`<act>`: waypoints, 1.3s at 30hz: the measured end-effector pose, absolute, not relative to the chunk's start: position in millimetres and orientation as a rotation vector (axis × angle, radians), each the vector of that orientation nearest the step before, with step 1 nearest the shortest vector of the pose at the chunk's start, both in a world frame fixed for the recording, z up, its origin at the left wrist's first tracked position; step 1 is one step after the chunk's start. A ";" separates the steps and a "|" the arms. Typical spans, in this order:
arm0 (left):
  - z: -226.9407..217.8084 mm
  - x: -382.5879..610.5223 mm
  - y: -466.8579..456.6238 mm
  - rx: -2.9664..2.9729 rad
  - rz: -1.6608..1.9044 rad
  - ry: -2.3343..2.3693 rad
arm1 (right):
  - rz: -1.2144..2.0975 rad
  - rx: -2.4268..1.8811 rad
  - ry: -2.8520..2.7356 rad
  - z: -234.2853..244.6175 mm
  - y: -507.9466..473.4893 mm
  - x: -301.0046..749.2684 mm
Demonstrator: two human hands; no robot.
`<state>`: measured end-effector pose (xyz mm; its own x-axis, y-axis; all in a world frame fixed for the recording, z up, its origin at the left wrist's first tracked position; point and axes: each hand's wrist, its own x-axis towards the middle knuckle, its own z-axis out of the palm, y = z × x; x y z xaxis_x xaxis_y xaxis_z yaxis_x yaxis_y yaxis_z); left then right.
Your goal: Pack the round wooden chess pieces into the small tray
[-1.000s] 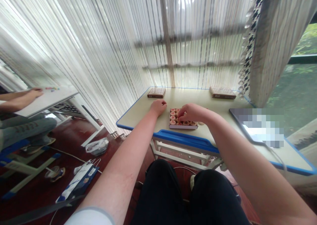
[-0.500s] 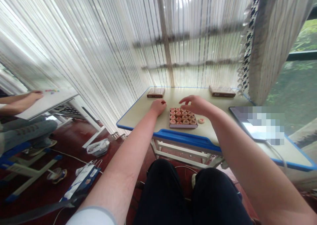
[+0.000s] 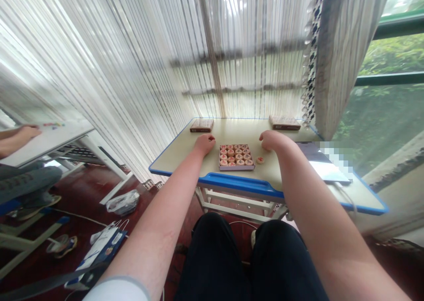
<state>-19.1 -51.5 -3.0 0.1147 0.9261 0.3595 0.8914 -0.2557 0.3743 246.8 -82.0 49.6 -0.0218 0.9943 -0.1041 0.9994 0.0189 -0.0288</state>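
Note:
A shallow box (image 3: pixel 236 168) holds rows of round wooden Chinese chess pieces (image 3: pixel 231 152), their characters facing up. One loose chess piece (image 3: pixel 260 160) lies flat on the table just right of the box. My left hand (image 3: pixel 204 143) rests on the tabletop left of the box, fingers curled closed; whatever may be inside them is hidden. Beyond the loose piece and right of the box, my right hand (image 3: pixel 270 140) is low over the table, its fingers bent and apart with nothing visible between them. It is clear of both box and piece.
Two flat boxes, one at back left (image 3: pixel 202 125) and one at back right (image 3: pixel 285 123), stand on the blue-edged table (image 3: pixel 179 153). A tablet (image 3: pixel 318 159) with a cable lies at the right. At another table (image 3: pixel 62 144) on the left, a person's hands (image 3: pixel 28 134) rest.
My right hand has moved from over the box's far edge to the right, past the loose piece. My left hand stays closed beside the box. The view has shifted slightly right.

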 end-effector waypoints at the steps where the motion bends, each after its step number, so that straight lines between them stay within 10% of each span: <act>1: -3.3 -19.3 -51.0 2.299 0.824 1.874 | -0.162 2.152 2.201 49.4 -81.8 246.4; 39: -3.9 -20.2 -49.1 2.237 0.829 1.902 | -0.362 2.068 2.393 50.9 -91.3 242.6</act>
<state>-20.2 -49.1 -3.9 0.0770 0.9368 0.3412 0.8875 -0.2203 0.4046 242.6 -91.3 50.9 -0.1553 0.9810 -0.1160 0.9715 0.1304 -0.1980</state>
